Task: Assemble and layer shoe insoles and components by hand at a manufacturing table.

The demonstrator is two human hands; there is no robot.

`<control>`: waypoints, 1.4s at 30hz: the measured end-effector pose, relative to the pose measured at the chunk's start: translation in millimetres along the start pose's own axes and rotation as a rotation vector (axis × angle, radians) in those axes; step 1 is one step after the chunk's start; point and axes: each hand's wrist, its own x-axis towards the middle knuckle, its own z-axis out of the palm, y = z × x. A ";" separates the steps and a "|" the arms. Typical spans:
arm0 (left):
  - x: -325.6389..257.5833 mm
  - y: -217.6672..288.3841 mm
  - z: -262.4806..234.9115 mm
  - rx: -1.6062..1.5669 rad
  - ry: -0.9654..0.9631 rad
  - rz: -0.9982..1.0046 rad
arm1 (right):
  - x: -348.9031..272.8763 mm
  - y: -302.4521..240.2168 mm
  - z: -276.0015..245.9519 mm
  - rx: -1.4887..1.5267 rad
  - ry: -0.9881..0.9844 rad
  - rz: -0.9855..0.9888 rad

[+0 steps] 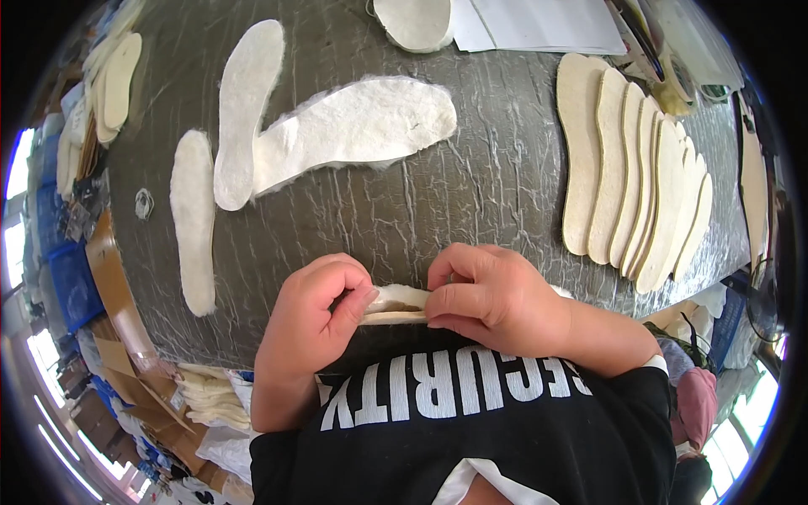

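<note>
Close to my body, a cream fleecy insole (399,297) is held level between both hands, its layers parted a little between my fingers. My left hand (313,310) pinches one end with thumb and fingertips. My right hand (503,301) is closed on it farther right; part of the insole is hidden behind that hand. Beyond my hands, a white fuzzy insole (358,126) lies slanted on the table, touching a smoother upright insole (248,109). Left of them rests a narrow fleecy insole (194,223).
The dark, wrinkled table covering (379,219) is strewn with loose fibres. An overlapping row of beige insoles (623,168) lies at the right. White paper sheets (539,25) and another insole (414,21) are at the far edge. More insoles (118,80) lie at far left, above cardboard boxes (118,286).
</note>
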 end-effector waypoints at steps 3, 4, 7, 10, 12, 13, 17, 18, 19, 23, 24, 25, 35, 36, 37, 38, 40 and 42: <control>-1.6 4.2 2.1 0.037 0.026 0.060 | 0.4 -1.0 -0.5 0.127 0.016 0.142; -2.1 5.0 2.7 0.066 0.044 0.099 | 2.1 -3.3 -2.5 0.127 0.017 0.143; -3.3 7.6 5.1 0.125 0.067 0.141 | 6.5 -9.5 -10.4 0.187 -0.042 0.381; -2.9 6.0 6.7 0.191 0.085 0.220 | 7.5 -5.5 -13.7 0.279 -0.103 0.463; -2.3 4.1 8.3 0.229 0.106 0.272 | 7.4 -0.8 -14.2 0.417 -0.210 0.456; -2.0 3.0 9.2 0.267 0.130 0.322 | 7.2 1.2 -13.8 0.417 -0.207 0.456; -1.6 -3.6 12.0 0.314 0.173 0.416 | 8.2 1.4 -15.0 0.534 -0.233 0.488; -2.1 -4.8 12.4 0.326 0.181 0.429 | 8.9 -0.1 -15.5 0.525 -0.228 0.498; -2.6 -6.0 12.5 0.339 0.188 0.442 | 8.5 -1.1 -14.3 0.525 -0.225 0.498; -2.1 -13.6 10.1 0.189 0.145 0.354 | 6.8 -3.1 -12.8 0.418 -0.111 0.426; -3.2 -14.0 10.6 0.027 0.114 0.254 | 6.6 -3.2 -13.4 0.390 -0.082 0.399; -4.6 -14.7 11.3 -0.134 0.082 0.153 | 6.4 -3.4 -13.1 0.390 -0.081 0.398; -9.6 -18.4 15.5 -0.473 -0.052 0.020 | 8.6 -6.2 -10.6 0.345 -0.099 0.413; -9.9 -18.7 16.1 -0.473 -0.052 0.020 | 9.2 -6.5 -11.0 0.327 -0.117 0.404; -10.8 -19.1 16.7 -0.491 -0.047 0.013 | 11.3 -8.7 -12.0 0.327 -0.118 0.404; -11.4 -19.7 17.4 -0.508 -0.042 0.005 | 14.6 -12.2 -13.4 0.344 -0.121 0.435; -10.5 -20.2 19.1 -0.512 -0.034 0.006 | 16.3 -13.0 -13.3 0.357 -0.120 0.469; -9.5 -18.2 21.1 -0.515 -0.025 0.006 | 16.1 -6.1 -9.0 0.208 -0.132 0.323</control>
